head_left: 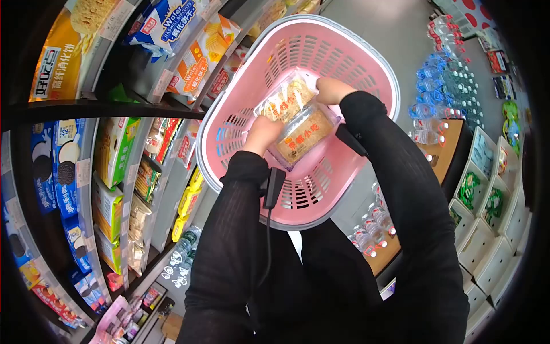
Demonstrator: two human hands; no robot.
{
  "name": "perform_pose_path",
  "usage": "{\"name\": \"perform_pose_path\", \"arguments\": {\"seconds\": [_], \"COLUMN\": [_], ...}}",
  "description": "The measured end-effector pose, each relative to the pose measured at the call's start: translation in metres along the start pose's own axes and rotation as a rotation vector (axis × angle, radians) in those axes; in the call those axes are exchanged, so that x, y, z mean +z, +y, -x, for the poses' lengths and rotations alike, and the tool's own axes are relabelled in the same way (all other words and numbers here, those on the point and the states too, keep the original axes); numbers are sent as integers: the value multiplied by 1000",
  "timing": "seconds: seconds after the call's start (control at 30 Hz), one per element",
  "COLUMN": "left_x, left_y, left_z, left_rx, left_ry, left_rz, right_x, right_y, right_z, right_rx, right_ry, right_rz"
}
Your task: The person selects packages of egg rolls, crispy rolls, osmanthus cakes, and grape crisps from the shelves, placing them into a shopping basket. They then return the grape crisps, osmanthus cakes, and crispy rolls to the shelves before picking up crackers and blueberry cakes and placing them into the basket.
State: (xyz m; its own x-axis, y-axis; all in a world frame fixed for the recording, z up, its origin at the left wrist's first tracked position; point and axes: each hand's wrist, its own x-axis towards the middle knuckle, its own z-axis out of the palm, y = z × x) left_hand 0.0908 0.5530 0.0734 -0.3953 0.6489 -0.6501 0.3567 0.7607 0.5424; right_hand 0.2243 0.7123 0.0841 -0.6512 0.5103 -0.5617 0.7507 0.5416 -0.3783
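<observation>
You have 2 packets inside the pink basket (pixel 344 166), lying just about midway between its far and near edges, and neither looks fully let go: getting them within the walls appears done, while releasing them is not yet done. How many more things belong in there cannot be told from this view. Your right hand (pixel 334 92) is pinching the upper right corner of the pale packet (pixel 293 96), with the fingertips drawn together on its wrapper. Your left hand (pixel 263 135) is curled closed at the left end of that same packet; you hide part of the grip with your own knuckles, so I cannot tell whether those fingers also press on the brown packet (pixel 302 137). That brown packet lies against the pale packet, on the side toward the basket's near edge, both slanting the same way. Each is a rounded block in thin, shiny clear wrap that throws bright glare; the pale packet shows a bumpy, crumbly filling, the brown packet a finer, denser grain under red-orange lettering. The basket itself is smooth moulded plastic, rounded at the corners, with rows of narrow slots in its walls and a pale grey rim. Beyond its left edge you have dark shelves (pixel 57 110) of glossy snack packages; beyond its right edge, clear plastic bottles (pixel 427 86) stand in rows near pale, boxy bins (pixel 490 243).
</observation>
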Motion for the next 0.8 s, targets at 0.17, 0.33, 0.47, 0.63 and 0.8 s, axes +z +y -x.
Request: {"name": "perform_pose_path", "arguments": {"seconds": [0.17,0.33,0.47,0.63,0.8], "left_x": [20,48,42,52,43], "left_y": [-24,-44,-39,-42,-22], "left_z": [-20,-49,-48,-47,-30], "left_rx": [-249,-291,-328,-259,-88], "left_ry": [44,179,172,327,217], "left_rz": [619,890,875,993,1099], "right_x": [27,64,72,58,31], "right_y": [25,39,47,69,65], "right_z": [-38,-68,-72,-72,-46], "right_rx": [184,223,236,161,148], "right_ry": [-74,50,305,206,283], "right_rz": [-65,-325,-401,-453,-722]}}
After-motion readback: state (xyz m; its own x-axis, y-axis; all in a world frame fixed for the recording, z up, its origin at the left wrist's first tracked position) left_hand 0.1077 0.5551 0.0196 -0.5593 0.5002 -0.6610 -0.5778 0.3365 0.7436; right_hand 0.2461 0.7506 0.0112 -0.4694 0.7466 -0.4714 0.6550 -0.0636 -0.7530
